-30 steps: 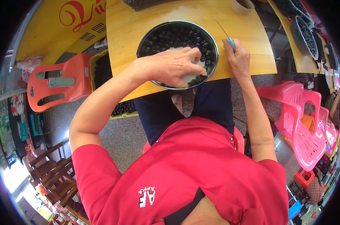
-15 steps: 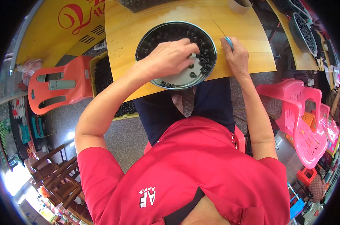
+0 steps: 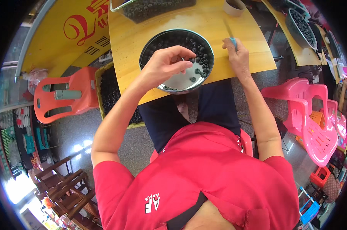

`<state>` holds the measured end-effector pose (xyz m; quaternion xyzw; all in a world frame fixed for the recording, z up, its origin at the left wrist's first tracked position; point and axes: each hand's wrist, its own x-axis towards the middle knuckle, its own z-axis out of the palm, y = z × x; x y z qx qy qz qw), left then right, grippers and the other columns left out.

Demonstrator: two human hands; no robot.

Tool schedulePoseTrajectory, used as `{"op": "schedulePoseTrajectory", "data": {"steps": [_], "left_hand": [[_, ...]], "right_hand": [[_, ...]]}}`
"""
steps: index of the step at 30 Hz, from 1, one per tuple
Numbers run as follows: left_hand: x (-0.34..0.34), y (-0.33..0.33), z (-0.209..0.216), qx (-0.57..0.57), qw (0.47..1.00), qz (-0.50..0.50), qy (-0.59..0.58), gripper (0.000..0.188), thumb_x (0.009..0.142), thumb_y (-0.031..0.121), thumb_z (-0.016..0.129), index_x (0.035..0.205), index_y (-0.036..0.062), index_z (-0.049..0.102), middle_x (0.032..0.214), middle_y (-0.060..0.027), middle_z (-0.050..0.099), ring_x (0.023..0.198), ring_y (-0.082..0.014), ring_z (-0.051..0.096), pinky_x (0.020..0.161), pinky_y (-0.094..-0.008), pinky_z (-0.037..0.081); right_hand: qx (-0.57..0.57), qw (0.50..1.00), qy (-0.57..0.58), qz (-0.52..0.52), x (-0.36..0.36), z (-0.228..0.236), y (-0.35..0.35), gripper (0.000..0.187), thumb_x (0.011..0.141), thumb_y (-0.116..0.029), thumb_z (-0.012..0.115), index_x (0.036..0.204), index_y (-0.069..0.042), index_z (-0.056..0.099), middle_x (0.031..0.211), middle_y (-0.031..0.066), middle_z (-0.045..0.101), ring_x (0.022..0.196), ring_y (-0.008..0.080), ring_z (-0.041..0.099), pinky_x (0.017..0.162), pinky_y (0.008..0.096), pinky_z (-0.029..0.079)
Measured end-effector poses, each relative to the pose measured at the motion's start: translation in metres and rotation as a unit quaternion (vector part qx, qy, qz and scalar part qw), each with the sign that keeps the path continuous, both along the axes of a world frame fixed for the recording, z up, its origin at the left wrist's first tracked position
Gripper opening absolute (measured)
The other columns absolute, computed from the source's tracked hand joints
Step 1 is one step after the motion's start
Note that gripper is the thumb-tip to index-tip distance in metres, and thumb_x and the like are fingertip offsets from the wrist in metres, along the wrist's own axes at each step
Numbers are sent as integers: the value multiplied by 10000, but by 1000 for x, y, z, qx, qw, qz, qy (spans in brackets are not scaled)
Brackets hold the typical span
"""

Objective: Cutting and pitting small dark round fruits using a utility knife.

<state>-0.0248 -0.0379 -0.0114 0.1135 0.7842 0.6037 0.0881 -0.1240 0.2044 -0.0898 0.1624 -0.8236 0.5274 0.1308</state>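
Note:
A round, dark-rimmed pan with a pale bottom sits at the table's near edge. Small dark round pieces, some with a ring-like opening, lie in it, mostly toward its far and right sides. Over the pan is my left hand, thumb and forefinger brought close together around what looks like one such dark piece. To the right of the pan, my right hand is closed on the light-blue handle of a thin knife; its narrow blade points away from me and is smeared by motion.
At the table's far side stand a clear tub of dark pieces and a round paper-coloured container. A yellow crate of dark pieces is at left, beside an orange chair. Pink chairs stand at right.
My left hand has lifted from among the pieces and turned, bringing thumb and forefinger together. The right hand still grips the knife. The whole view has shifted slightly.

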Motion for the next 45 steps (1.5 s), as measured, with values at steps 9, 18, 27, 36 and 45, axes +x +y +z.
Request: {"op": "schedulePoseTrajectory", "data": {"steps": [9,18,27,36,45], "left_hand": [[41,9,14,176,974,143,21,245,819,44,721,1027,15,594,884,-7,602,765,-61,577,666,-207,476],[54,27,2,271,940,169,119,217,835,-19,677,1040,-8,608,913,-34,590,784,-81,586,677,-217,476],[63,36,4,342,917,204,21,220,900,93,631,1084,-27,623,916,-104,663,758,-145,586,711,-265,475],[66,38,-1,307,927,213,33,193,907,131,639,1035,-11,616,869,-57,659,714,-85,573,679,-213,462],[65,41,-5,331,914,227,54,140,932,131,600,1017,28,558,814,-34,588,737,-102,518,682,-232,410]], "right_hand": [[-148,969,-98,175,80,83,-41,235,933,-254,613,935,-23,656,766,-28,602,631,22,465,557,180,375],[-290,859,-322,273,102,100,-55,220,899,-263,661,975,-59,629,722,-45,564,540,9,416,461,173,303],[-292,844,-347,286,100,100,-53,203,896,-248,661,959,-58,627,749,-31,589,523,6,404,454,173,291],[-274,857,-333,281,101,99,-50,214,909,-256,641,969,-51,631,764,-19,612,551,5,428,482,173,312],[28,973,115,196,106,86,-49,173,879,-161,632,954,-8,604,841,143,634,738,319,633,620,361,501]]}}
